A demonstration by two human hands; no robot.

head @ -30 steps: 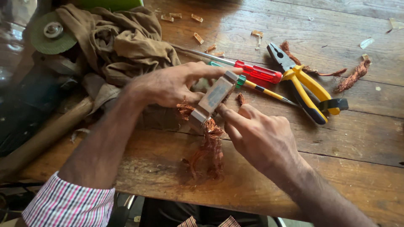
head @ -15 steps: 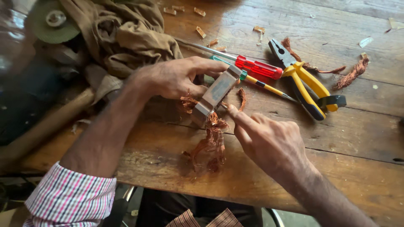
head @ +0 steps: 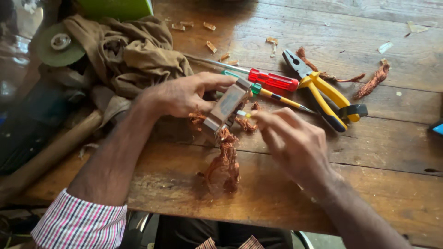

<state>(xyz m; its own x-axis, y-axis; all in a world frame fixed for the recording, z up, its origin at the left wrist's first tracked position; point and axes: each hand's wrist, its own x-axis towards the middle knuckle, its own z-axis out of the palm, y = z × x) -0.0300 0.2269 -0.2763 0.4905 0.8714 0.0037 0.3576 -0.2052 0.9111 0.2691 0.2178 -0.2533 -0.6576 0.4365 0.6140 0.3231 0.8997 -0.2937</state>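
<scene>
Metal core block sits mid-bench, long axis running from near-left up to far-right, with copper wire spilling out of its near end. Left hand is clamped around the block from the far-left side. Right hand is just right of it, fingertips pinched together at its side face on something too small to identify.

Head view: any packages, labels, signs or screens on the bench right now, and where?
None that I can make out: no screen, sign or readable label.
Green box-like thing: top edge, behind the brown cloth; flat green face, mostly cut off, kind unclear.
Blue object: right edge, only a corner shows.
Left hand holds a bare grey metal block, unlabelled.
</scene>
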